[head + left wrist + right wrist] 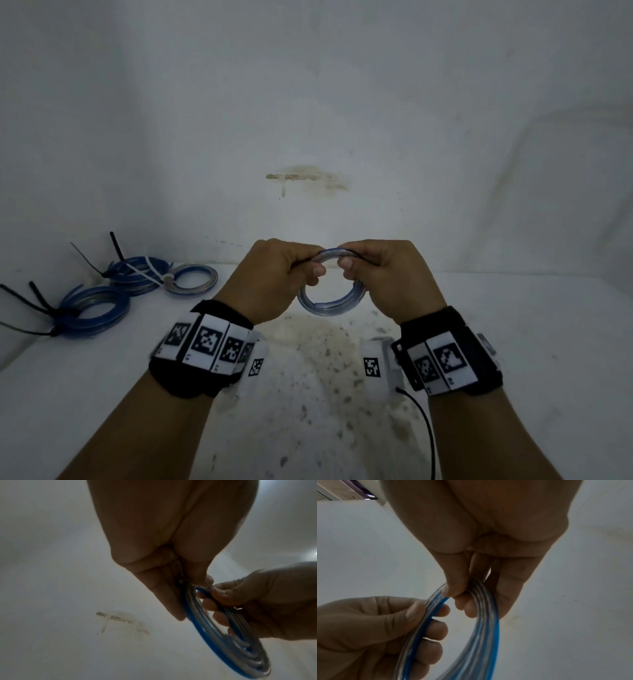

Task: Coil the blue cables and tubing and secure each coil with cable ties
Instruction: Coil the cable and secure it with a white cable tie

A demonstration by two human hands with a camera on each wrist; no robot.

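Above the stained white bench, left hand and right hand both in a curled grip pinching the top of a blue-and-clear tubing coil, with three tied coils farther left near the wall.

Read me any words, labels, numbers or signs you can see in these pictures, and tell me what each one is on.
No readable text.
Left wristband: square black-and-white coded markers, with a tiny mark under each, too small to read.
Right wristband: the same kind of markers, no words legible.
Tubing coil held by the left hand and right hand: no print visible.
Tied coils on the table: none visible.
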